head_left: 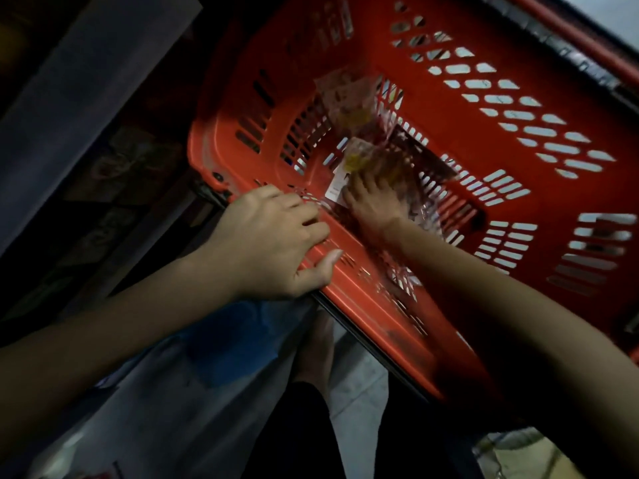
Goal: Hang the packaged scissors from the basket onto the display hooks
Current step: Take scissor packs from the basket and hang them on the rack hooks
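Left hand (273, 236) grips the near rim of the red slotted plastic basket (397, 50) to steady it while my right hand (375, 202) reaches the clear-packed yellow-handled scissors (361, 157); too blurred to tell if it has a grasp.

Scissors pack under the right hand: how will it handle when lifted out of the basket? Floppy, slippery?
Probably floppy: the scissors pack looks like thin, crinkled clear film. Likely slippery, since that film looks glossy. Probably light and apt to slide, as it is a flat packet lying loose on the red basket floor. Blur hides how the right hand grips it.
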A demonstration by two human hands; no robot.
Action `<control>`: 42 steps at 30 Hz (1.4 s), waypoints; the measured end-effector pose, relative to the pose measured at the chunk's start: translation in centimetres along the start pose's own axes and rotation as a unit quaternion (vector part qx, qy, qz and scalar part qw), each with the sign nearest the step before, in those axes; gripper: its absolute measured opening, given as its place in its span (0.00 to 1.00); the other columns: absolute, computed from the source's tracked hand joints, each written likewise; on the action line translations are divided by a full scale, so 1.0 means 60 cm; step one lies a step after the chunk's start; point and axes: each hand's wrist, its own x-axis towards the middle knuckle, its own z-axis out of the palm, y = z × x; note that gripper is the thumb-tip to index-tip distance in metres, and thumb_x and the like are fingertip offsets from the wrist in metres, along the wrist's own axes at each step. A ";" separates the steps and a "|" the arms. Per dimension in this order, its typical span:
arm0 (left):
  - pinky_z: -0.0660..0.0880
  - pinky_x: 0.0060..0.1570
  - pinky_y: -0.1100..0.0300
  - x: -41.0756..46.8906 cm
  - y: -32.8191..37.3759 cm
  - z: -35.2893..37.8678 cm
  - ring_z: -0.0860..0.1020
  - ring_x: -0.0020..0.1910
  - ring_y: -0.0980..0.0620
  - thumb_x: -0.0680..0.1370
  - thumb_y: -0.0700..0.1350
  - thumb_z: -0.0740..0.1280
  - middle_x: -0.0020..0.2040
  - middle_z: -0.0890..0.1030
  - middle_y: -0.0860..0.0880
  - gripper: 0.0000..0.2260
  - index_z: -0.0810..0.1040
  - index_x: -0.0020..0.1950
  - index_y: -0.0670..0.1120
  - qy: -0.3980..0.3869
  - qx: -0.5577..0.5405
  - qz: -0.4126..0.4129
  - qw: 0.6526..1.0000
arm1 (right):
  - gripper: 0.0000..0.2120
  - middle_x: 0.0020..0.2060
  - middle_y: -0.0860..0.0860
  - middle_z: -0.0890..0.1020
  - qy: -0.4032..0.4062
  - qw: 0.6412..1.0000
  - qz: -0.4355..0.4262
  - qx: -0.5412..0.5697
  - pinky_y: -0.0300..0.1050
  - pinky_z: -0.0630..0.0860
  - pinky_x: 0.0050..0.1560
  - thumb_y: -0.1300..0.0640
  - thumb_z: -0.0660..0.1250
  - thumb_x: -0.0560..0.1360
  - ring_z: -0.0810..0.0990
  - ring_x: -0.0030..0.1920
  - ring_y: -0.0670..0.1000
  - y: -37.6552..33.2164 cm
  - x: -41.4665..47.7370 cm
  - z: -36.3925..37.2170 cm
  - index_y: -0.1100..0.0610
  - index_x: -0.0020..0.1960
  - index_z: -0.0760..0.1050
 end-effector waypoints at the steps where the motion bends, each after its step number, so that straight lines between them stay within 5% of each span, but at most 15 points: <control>1: 0.75 0.53 0.47 0.000 0.000 -0.001 0.83 0.50 0.44 0.81 0.63 0.47 0.51 0.86 0.49 0.31 0.86 0.54 0.48 -0.001 -0.003 -0.002 1.000 | 0.23 0.75 0.69 0.66 0.006 1.000 0.001 -0.028 0.61 0.68 0.68 0.54 0.53 0.83 0.67 0.74 0.70 -0.004 0.001 0.010 0.62 0.74 0.67; 5: 0.74 0.54 0.48 -0.001 0.001 -0.005 0.83 0.50 0.46 0.81 0.63 0.48 0.50 0.86 0.50 0.30 0.86 0.55 0.48 0.003 -0.018 -0.011 1.000 | 0.17 0.61 0.69 0.80 0.014 0.993 -0.048 -0.105 0.59 0.74 0.58 0.58 0.56 0.79 0.79 0.60 0.68 -0.009 -0.010 0.025 0.63 0.61 0.77; 9: 0.73 0.56 0.48 -0.002 0.002 -0.008 0.83 0.52 0.47 0.80 0.63 0.47 0.51 0.86 0.51 0.31 0.86 0.55 0.49 -0.008 -0.026 -0.022 0.999 | 0.11 0.43 0.59 0.83 0.078 0.986 -0.098 -0.107 0.55 0.75 0.49 0.58 0.61 0.76 0.80 0.46 0.60 0.008 -0.021 0.018 0.58 0.48 0.82; 12: 0.74 0.55 0.48 -0.003 0.002 -0.008 0.83 0.51 0.46 0.81 0.63 0.49 0.50 0.86 0.51 0.30 0.86 0.54 0.49 -0.004 -0.038 -0.023 0.999 | 0.09 0.47 0.56 0.82 0.063 0.995 -0.078 0.026 0.56 0.76 0.52 0.50 0.70 0.74 0.79 0.52 0.61 0.021 -0.022 0.014 0.54 0.51 0.82; 17: 0.74 0.60 0.51 0.001 0.011 -0.023 0.83 0.56 0.52 0.78 0.66 0.50 0.55 0.86 0.55 0.29 0.85 0.59 0.53 0.012 -0.092 -0.060 0.994 | 0.12 0.50 0.57 0.83 0.104 0.945 0.044 0.307 0.52 0.77 0.46 0.46 0.61 0.79 0.81 0.51 0.63 0.032 -0.068 -0.028 0.54 0.50 0.75; 21: 0.72 0.63 0.53 0.022 0.012 -0.037 0.77 0.67 0.55 0.77 0.69 0.51 0.68 0.78 0.60 0.30 0.73 0.74 0.60 0.011 -0.154 -0.124 0.980 | 0.10 0.44 0.58 0.83 0.169 0.832 0.167 0.502 0.52 0.73 0.45 0.51 0.57 0.76 0.81 0.47 0.61 0.054 -0.112 -0.097 0.54 0.50 0.73; 24: 0.75 0.63 0.52 0.034 0.007 -0.040 0.75 0.71 0.53 0.79 0.65 0.65 0.72 0.75 0.59 0.28 0.67 0.78 0.61 0.049 -0.238 -0.175 0.954 | 0.07 0.38 0.45 0.79 0.195 0.687 0.200 0.671 0.48 0.70 0.45 0.55 0.59 0.76 0.76 0.42 0.48 0.075 -0.136 -0.156 0.49 0.40 0.73; 29: 0.69 0.74 0.51 0.053 -0.004 -0.041 0.70 0.76 0.52 0.72 0.68 0.73 0.79 0.67 0.55 0.44 0.58 0.83 0.59 0.099 -0.360 -0.192 0.908 | 0.19 0.30 0.43 0.78 0.163 0.474 0.201 0.842 0.38 0.73 0.34 0.60 0.54 0.81 0.76 0.30 0.42 0.096 -0.203 -0.234 0.52 0.35 0.75; 31: 0.67 0.74 0.59 0.062 -0.001 -0.042 0.70 0.74 0.60 0.72 0.67 0.75 0.78 0.69 0.57 0.43 0.61 0.82 0.58 0.107 -0.417 -0.173 0.886 | 0.22 0.28 0.44 0.79 0.135 0.407 0.165 0.888 0.40 0.77 0.33 0.62 0.51 0.81 0.78 0.28 0.44 0.095 -0.219 -0.250 0.52 0.35 0.76; 33: 0.71 0.68 0.68 0.072 0.002 -0.045 0.76 0.66 0.68 0.74 0.56 0.79 0.70 0.78 0.60 0.33 0.71 0.76 0.54 0.117 -0.519 -0.150 0.833 | 0.15 0.32 0.49 0.81 0.119 0.338 0.141 0.923 0.41 0.80 0.33 0.62 0.51 0.80 0.82 0.32 0.48 0.093 -0.224 -0.258 0.53 0.40 0.72; 35: 0.78 0.63 0.63 0.080 -0.002 -0.045 0.82 0.60 0.63 0.74 0.47 0.79 0.61 0.85 0.56 0.22 0.79 0.67 0.48 0.134 -0.588 -0.155 0.782 | 0.11 0.37 0.53 0.82 0.111 0.290 0.139 0.940 0.43 0.81 0.35 0.60 0.52 0.79 0.83 0.35 0.52 0.093 -0.218 -0.262 0.55 0.43 0.72; 37: 0.81 0.59 0.55 0.084 -0.008 -0.044 0.85 0.55 0.58 0.75 0.43 0.79 0.54 0.87 0.54 0.14 0.82 0.60 0.49 0.180 -0.575 -0.179 0.778 | 0.13 0.38 0.56 0.84 0.109 0.290 0.161 0.937 0.44 0.82 0.37 0.56 0.54 0.81 0.84 0.36 0.54 0.098 -0.202 -0.254 0.58 0.47 0.75; 39: 0.82 0.55 0.48 0.081 -0.015 -0.043 0.85 0.51 0.56 0.76 0.42 0.78 0.51 0.87 0.56 0.11 0.82 0.55 0.53 0.217 -0.532 -0.215 0.790 | 0.18 0.36 0.56 0.84 0.106 0.349 0.229 0.902 0.44 0.82 0.38 0.50 0.54 0.84 0.84 0.35 0.55 0.102 -0.180 -0.235 0.58 0.45 0.75; 42: 0.82 0.51 0.47 0.070 -0.022 -0.046 0.85 0.48 0.56 0.78 0.44 0.77 0.49 0.87 0.56 0.09 0.81 0.55 0.53 0.244 -0.513 -0.265 0.779 | 0.20 0.37 0.56 0.84 0.101 0.575 0.322 0.745 0.48 0.75 0.40 0.44 0.59 0.83 0.83 0.39 0.59 0.107 -0.134 -0.166 0.59 0.46 0.79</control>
